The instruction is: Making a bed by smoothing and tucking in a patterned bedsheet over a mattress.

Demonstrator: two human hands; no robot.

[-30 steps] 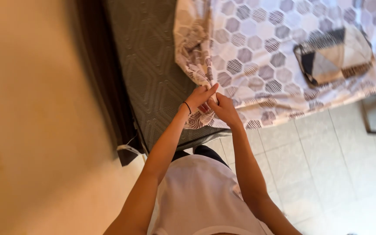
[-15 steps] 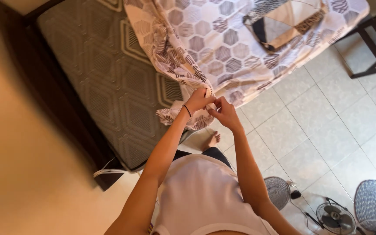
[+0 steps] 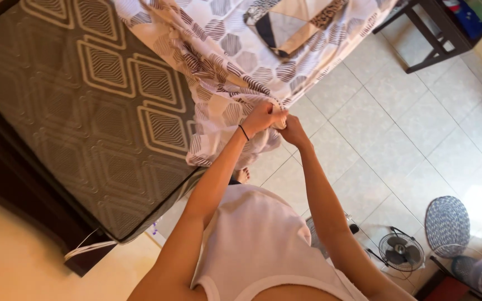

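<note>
Two hands [image 3: 277,121] gripping sheet [image 3: 218,67] corner, sheet trailing up-bed

Pale tiled floor [image 3: 419,128] (sunlit), a dark wooden stool [image 3: 428,33], and a small fan [image 3: 400,252].

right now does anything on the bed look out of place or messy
Yes. The patterned sheet lies bunched and askew, leaving most of the grey mattress bare. Both hands, left hand and right hand, grip its gathered edge. A folded pillowcase lies on top.
</note>
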